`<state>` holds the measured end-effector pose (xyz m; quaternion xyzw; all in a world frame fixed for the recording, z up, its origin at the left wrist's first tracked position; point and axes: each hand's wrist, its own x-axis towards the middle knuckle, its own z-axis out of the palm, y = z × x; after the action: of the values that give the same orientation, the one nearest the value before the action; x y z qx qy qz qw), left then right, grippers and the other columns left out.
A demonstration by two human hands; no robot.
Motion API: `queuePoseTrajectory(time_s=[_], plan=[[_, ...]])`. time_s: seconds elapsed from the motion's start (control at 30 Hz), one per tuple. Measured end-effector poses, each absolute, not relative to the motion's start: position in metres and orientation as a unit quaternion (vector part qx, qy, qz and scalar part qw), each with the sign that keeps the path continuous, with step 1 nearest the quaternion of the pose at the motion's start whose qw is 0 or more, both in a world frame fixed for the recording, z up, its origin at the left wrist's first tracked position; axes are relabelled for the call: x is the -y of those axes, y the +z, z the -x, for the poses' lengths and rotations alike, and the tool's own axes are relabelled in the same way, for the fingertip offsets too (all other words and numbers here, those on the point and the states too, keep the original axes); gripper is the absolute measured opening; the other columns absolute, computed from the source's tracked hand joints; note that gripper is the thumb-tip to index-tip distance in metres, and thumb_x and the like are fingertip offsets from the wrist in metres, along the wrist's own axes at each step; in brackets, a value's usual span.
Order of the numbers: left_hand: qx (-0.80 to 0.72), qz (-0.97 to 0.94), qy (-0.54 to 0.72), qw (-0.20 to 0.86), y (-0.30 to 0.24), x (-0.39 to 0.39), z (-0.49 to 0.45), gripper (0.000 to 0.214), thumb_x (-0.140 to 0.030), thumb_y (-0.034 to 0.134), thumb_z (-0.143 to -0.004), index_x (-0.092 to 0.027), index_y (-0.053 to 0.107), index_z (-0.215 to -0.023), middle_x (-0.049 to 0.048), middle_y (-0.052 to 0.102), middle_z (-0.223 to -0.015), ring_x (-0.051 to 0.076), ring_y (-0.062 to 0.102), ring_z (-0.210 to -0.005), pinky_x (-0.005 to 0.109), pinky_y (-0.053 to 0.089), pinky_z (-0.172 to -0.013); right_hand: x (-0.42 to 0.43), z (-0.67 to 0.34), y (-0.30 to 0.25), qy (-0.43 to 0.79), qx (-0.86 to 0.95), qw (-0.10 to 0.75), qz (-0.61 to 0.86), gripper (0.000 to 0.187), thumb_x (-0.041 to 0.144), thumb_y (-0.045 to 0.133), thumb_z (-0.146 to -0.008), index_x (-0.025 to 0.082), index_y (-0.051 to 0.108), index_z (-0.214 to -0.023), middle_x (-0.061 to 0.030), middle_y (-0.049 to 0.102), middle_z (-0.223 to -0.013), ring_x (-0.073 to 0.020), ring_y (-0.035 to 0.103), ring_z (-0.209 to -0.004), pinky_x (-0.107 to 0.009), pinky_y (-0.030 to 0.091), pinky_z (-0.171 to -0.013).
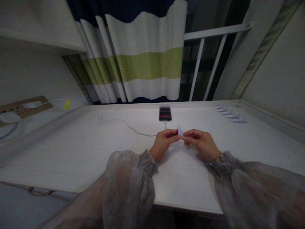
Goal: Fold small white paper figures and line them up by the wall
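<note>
A small piece of folded white paper (pixel 180 130) stands upright between my two hands, just above the white desk. My left hand (pixel 164 142) pinches it from the left between thumb and fingers; a gold ring is on one finger. From the right, my right hand (pixel 202 143) is closed with its thumb and fingertips at the paper's lower edge. The exact shape of the fold is too small to make out. To the left of my left hand lies a flat white sheet of paper (pixel 121 142).
A phone (pixel 165 114) lies behind my hands, with a white cable (pixel 126 122) running left across the desk (pixel 59 159). Several folded white paper pieces (pixel 231 114) sit in a row at the back right. A power strip (pixel 23 109) is on the left wall; a curtain (pixel 147 63) hangs behind.
</note>
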<state>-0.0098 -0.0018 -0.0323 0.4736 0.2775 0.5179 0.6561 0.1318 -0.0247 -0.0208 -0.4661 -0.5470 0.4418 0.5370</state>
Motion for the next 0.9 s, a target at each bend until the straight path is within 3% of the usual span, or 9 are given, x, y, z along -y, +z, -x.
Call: queuePoseTrajectory(time_s=[0.23, 0.47, 0.9], plan=[[-0.288, -0.473, 0.54, 0.634, -0.0303, 0.0015, 0.0097, 0.03, -0.011, 0.07, -0.05, -0.013, 0.061, -0.078, -0.0017, 0.061, -0.066, 0.006, 0.053, -0.058, 0.024, 0.04, -0.064, 0.0234, -0.1329, -0.0219, 0.453, 0.534, 0.548, 0.457, 0.023, 0.031, 0.073, -0.051, 0.015, 0.061, -0.064, 0.0032, 0.058, -0.047, -0.0079, 0.05, -0.044, -0.023, 0.041, -0.048], [-0.305, -0.49, 0.554, 0.6, -0.0298, 0.0006, 0.0107, 0.025, -0.013, 0.069, -0.051, -0.013, 0.05, -0.068, -0.0031, 0.057, -0.06, 0.006, 0.052, -0.054, 0.021, 0.039, -0.056, 0.0232, -0.132, -0.0208, 0.462, 0.522, 0.55, 0.459, 0.026, 0.031, 0.075, -0.048, 0.015, 0.061, -0.063, 0.003, 0.058, -0.046, -0.0074, 0.049, -0.043, -0.022, 0.041, -0.047], [-0.282, -0.514, 0.564, 0.581, -0.0277, 0.0007, 0.0102, 0.025, -0.015, 0.069, -0.053, -0.014, 0.05, -0.068, -0.0038, 0.055, -0.063, 0.005, 0.05, -0.059, 0.021, 0.039, -0.063, 0.0252, -0.1302, -0.0198, 0.474, 0.539, 0.551, 0.426, 0.022, 0.029, 0.071, -0.056, 0.016, 0.056, -0.067, 0.0019, 0.06, -0.056, -0.0096, 0.056, -0.051, -0.024, 0.045, -0.053]])
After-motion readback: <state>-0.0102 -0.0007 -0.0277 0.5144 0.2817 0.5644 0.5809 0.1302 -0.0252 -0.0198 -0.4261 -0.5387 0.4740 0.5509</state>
